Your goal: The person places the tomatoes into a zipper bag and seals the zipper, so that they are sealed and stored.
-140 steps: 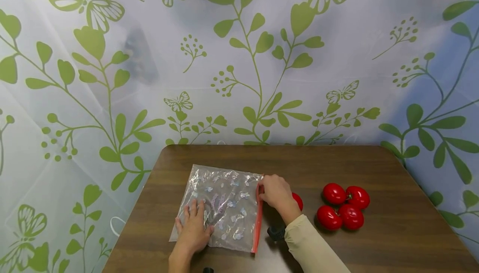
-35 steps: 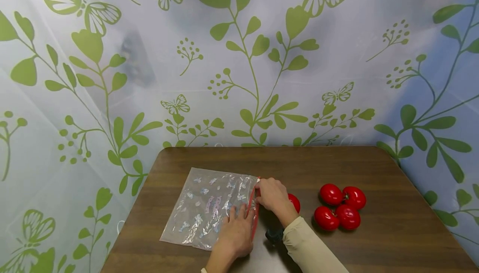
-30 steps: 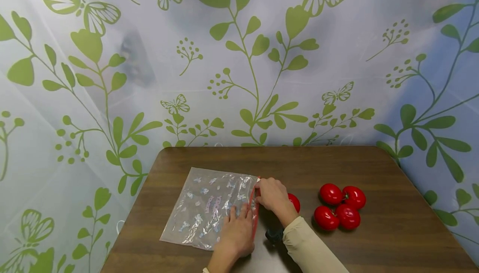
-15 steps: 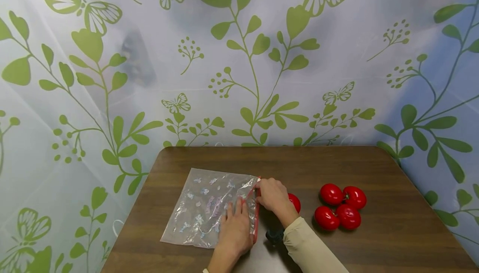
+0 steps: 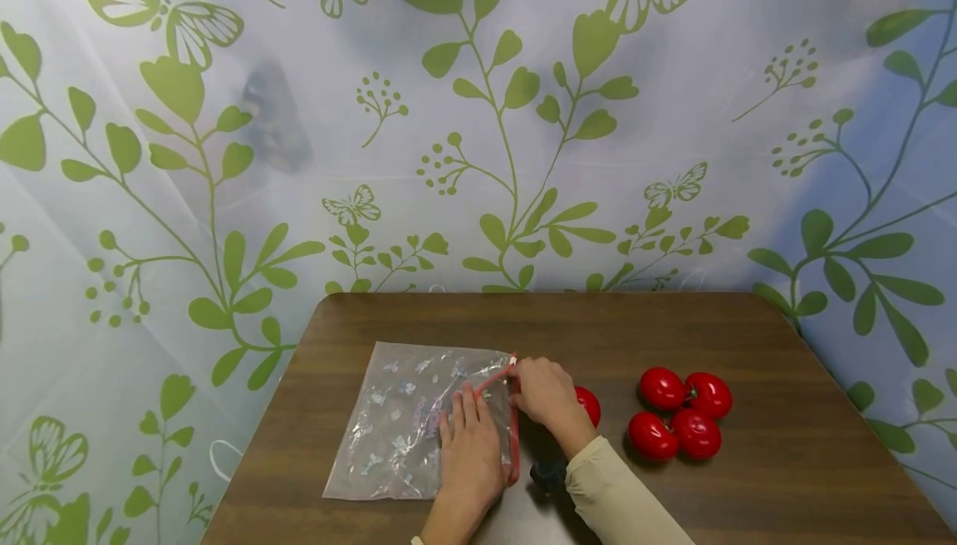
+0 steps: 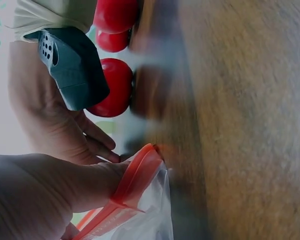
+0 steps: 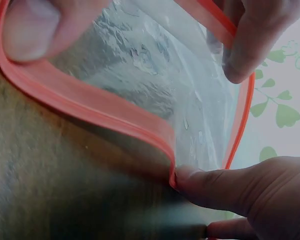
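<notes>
A clear printed zip bag lies flat on the table, its red-edged mouth facing right. Straight fingers of my left hand lie on top of the bag and fold the upper red edge back to the left. In the right wrist view, my left thumb presses on the lower red edge, and the mouth gapes between thumb and fingers. My right hand pinches the far corner of the mouth, thumb against the red edge. Beyond that hand sits a red tomato, partly hidden by the wrist.
Several glossy red tomatoes with green stems cluster on the right of the brown wooden table. A black device sits at my right wrist. A curtain with green leaves and butterflies hangs behind the table.
My left hand has moved from the bag's left part to its mouth. Its fingers have drawn the upper red edge leftward, widening the mouth. The right hand keeps hold of the far corner.
</notes>
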Demonstrator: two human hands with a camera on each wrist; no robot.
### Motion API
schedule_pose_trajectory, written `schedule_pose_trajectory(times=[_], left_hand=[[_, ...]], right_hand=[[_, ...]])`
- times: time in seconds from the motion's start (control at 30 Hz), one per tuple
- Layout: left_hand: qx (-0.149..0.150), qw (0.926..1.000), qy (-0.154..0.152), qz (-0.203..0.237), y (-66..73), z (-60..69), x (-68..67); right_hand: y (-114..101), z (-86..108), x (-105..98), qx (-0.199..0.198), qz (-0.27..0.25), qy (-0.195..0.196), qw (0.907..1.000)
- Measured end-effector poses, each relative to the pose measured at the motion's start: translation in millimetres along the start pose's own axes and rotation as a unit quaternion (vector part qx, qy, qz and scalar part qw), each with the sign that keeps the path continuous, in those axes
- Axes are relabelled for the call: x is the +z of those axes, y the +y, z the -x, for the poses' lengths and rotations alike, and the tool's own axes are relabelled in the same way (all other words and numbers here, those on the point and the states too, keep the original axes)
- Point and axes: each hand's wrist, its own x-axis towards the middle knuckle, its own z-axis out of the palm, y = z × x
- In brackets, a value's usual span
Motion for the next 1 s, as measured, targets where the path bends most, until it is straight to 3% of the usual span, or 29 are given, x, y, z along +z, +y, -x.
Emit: schedule_pose_trajectory(times=[0.2, 0.4, 0.6, 1.0], left_hand=[[-0.013, 0.9999, -0.008, 0.006, 1.0, 0.0, 0.6], [-0.009, 0.9999, -0.013, 0.006, 0.8, -0.3, 0.7], [-0.013, 0.9999, 0.006, -0.001, 0.8, -0.7, 2.5], [-0.017, 0.9997, 0.017, 0.005, 3.4, 1.7, 1.3]], right_hand=[[-1.3, 0.7, -0.9, 0.006, -0.009, -0.015, 0.9998], [1.4, 9.0, -8.8, -0.023, -0.038, 0.016, 0.9989], [10.1, 20.5, -28.0, -0.058, -0.096, 0.033, 0.9932], [43.5, 45.6, -71.8, -0.044, -0.148, -0.005, 0.9881]])
